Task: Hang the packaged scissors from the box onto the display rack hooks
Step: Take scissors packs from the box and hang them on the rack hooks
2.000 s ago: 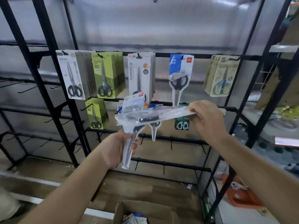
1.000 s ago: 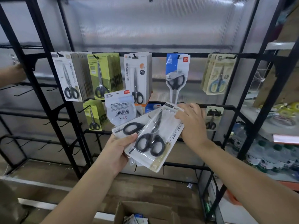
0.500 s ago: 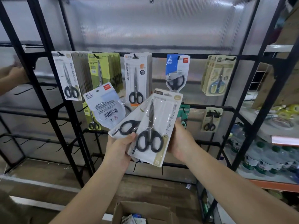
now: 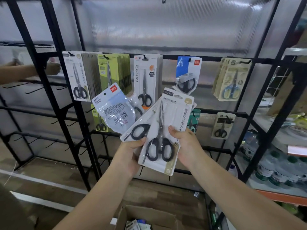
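Note:
My right hand (image 4: 186, 146) grips a white pack of black-handled scissors (image 4: 167, 130) by its right edge, upright and facing me. My left hand (image 4: 131, 155) holds a fan of packs: a similar white pack (image 4: 137, 130) tilted behind the front one, and a pale blue pouch (image 4: 114, 112) with its barcode side toward me. Both hands are in front of the black display rack (image 4: 54, 100), at the height of its second bar. The cardboard box (image 4: 149, 218) sits open on the floor below.
The top bar's hooks carry several stacks of scissor packs, white (image 4: 78, 75), green (image 4: 114, 72), white (image 4: 146, 78), blue (image 4: 187, 73) and beige (image 4: 230, 80). Bare hooks (image 4: 33, 90) stick out at the left. Another person's hands (image 4: 53, 68) reach in behind the rack. Water bottles (image 4: 274, 170) fill the right shelf.
My right hand turned the front pack from lying flat to upright and shifted its grip down to the pack's lower right edge. The fan in my left hand rose slightly.

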